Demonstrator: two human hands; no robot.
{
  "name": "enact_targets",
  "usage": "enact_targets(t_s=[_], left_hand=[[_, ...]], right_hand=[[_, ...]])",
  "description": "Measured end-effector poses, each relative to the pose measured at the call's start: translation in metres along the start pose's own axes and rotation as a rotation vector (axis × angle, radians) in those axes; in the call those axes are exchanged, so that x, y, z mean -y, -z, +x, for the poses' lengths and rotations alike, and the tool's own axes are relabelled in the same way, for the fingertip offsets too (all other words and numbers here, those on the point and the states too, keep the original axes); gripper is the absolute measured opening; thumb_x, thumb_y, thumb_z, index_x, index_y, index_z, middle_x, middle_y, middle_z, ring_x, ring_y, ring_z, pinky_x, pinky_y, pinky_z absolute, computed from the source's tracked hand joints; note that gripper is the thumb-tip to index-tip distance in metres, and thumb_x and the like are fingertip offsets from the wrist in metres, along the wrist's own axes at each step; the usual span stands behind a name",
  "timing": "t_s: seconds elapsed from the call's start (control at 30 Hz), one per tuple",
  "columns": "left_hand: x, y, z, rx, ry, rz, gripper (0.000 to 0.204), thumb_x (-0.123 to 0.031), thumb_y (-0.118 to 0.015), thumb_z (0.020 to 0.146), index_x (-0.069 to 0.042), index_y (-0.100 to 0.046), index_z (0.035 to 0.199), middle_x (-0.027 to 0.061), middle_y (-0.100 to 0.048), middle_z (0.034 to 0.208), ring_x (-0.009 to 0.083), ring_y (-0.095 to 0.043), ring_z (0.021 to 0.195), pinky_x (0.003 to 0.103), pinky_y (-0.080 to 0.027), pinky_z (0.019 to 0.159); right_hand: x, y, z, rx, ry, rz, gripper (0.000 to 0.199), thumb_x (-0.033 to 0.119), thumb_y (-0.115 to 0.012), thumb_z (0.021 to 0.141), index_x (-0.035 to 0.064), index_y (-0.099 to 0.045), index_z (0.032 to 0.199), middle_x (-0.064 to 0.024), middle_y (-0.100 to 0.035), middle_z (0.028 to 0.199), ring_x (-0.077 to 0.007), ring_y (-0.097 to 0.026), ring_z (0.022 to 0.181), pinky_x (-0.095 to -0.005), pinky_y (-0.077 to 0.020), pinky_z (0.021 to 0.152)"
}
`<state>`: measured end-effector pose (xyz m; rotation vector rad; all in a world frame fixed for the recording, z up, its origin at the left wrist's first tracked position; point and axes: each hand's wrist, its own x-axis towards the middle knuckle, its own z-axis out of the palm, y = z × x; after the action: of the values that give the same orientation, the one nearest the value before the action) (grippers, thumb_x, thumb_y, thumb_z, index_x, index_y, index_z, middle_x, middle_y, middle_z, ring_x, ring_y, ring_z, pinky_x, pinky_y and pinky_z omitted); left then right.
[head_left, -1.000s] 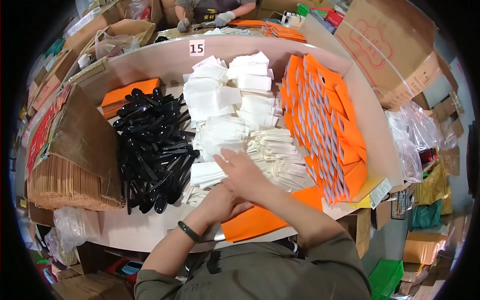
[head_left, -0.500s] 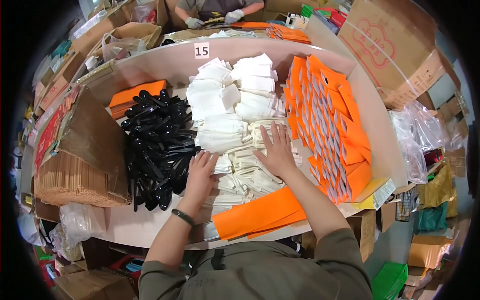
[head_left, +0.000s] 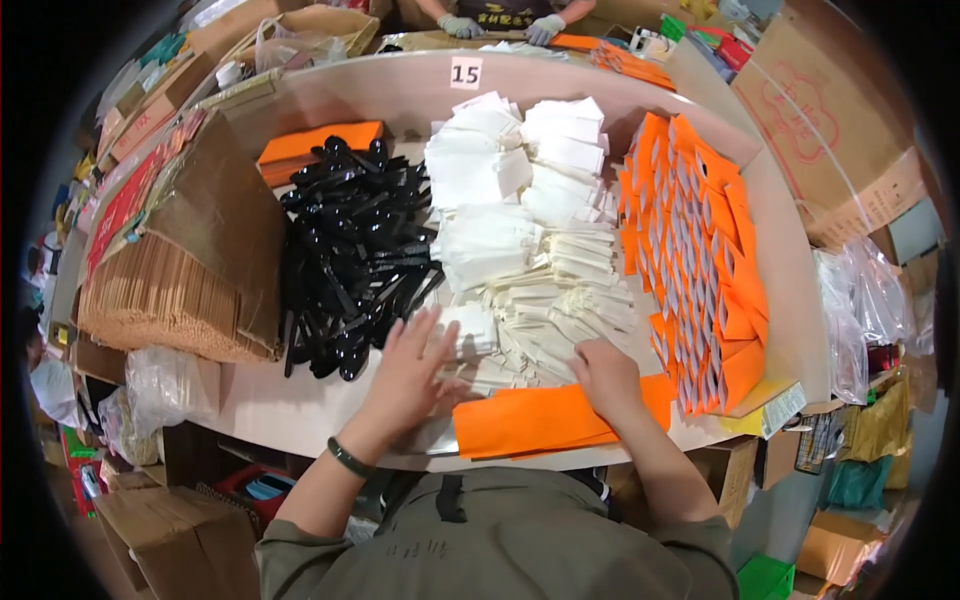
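My left hand (head_left: 408,372) is open, fingers spread, above the table just left of the near white packets. My right hand (head_left: 606,378) has its fingers curled together over the far edge of the flat orange sleeves (head_left: 530,422); its fingertips are hidden, so what they grip cannot be made out. Beyond both hands lie rows of white folded napkins or packets (head_left: 480,245), loosely heaped at the near end. Glossy black plastic spoons (head_left: 350,240) form a pile to their left. On the right, many orange sleeves (head_left: 690,270) stand overlapped in rows.
A torn cardboard box of thin brown sheets (head_left: 170,300) stands at the left. More orange sleeves (head_left: 318,145) lie behind the spoons. A raised rim (head_left: 560,75) bounds the table. Across it are a co-worker's gloved hands (head_left: 545,28). A large carton (head_left: 830,110) stands at the far right.
My right hand has drawn back from the white packets to the orange sleeves, and its fingers have curled. My left hand has come nearer to me, off the packets. The whole view has shifted.
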<state>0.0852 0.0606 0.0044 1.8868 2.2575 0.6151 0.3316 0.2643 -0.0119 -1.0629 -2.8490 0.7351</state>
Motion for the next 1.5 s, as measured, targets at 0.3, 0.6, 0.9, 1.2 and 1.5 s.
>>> enact_targets(t_s=[0.3, 0.6, 0.9, 1.2, 1.5], left_hand=[[-0.039, -0.026, -0.076, -0.174, 0.312, -0.282, 0.065, -0.026, -0.071, 0.088, -0.002, -0.045, 0.142, 0.0271, -0.040, 0.146, 0.0446, -0.039, 0.135, 0.054, -0.033, 0.111], [0.089, 0.035, -0.051, -0.372, 0.574, 0.201, 0.021, 0.000, -0.069, 0.074, -0.003, -0.065, 0.095, 0.0146, -0.064, 0.091, 0.0362, -0.062, 0.092, 0.044, -0.051, 0.079], [0.091, 0.046, -0.038, -0.746, 0.375, 0.098, 0.014, -0.006, -0.068, 0.084, -0.006, -0.063, 0.097, 0.0122, -0.064, 0.091, 0.0344, -0.060, 0.086, 0.045, -0.047, 0.078], [0.019, 0.001, -0.081, -0.351, 0.406, -0.266, 0.020, -0.006, -0.061, 0.088, -0.006, -0.062, 0.108, 0.0128, -0.062, 0.087, 0.0353, -0.062, 0.076, 0.043, -0.050, 0.066], [0.010, 0.004, -0.093, -0.463, 0.474, -0.322, 0.019, -0.003, -0.062, 0.089, -0.004, -0.066, 0.108, 0.0136, -0.060, 0.083, 0.0335, -0.061, 0.073, 0.038, -0.050, 0.065]], right_hand=[[0.010, -0.001, 0.003, -0.215, 0.280, 0.109, 0.029, 0.000, -0.061, 0.083, 0.0034, -0.064, 0.112, -0.0162, -0.059, 0.090, -0.0341, -0.061, 0.079, -0.0402, -0.0500, 0.072], [0.013, 0.005, 0.029, -0.309, 0.366, -0.038, 0.009, 0.001, -0.066, 0.081, 0.0017, -0.063, 0.090, -0.0151, -0.060, 0.082, -0.0325, -0.061, 0.074, -0.0388, -0.0499, 0.068], [0.023, 0.006, 0.037, -0.307, 0.314, -0.012, 0.010, 0.011, -0.069, 0.083, 0.0029, -0.062, 0.086, -0.0139, -0.061, 0.084, -0.0340, -0.061, 0.076, -0.0409, -0.0490, 0.068], [0.035, 0.023, 0.035, -0.237, 0.199, -0.146, 0.012, 0.011, -0.071, 0.080, 0.0030, -0.062, 0.084, -0.0133, -0.062, 0.084, -0.0342, -0.060, 0.077, -0.0419, -0.0492, 0.069], [0.114, 0.044, 0.069, -0.174, 0.357, -0.129, 0.010, 0.010, -0.072, 0.083, 0.0036, -0.067, 0.087, -0.0131, -0.066, 0.082, -0.0342, -0.063, 0.079, -0.0418, -0.0504, 0.072]])
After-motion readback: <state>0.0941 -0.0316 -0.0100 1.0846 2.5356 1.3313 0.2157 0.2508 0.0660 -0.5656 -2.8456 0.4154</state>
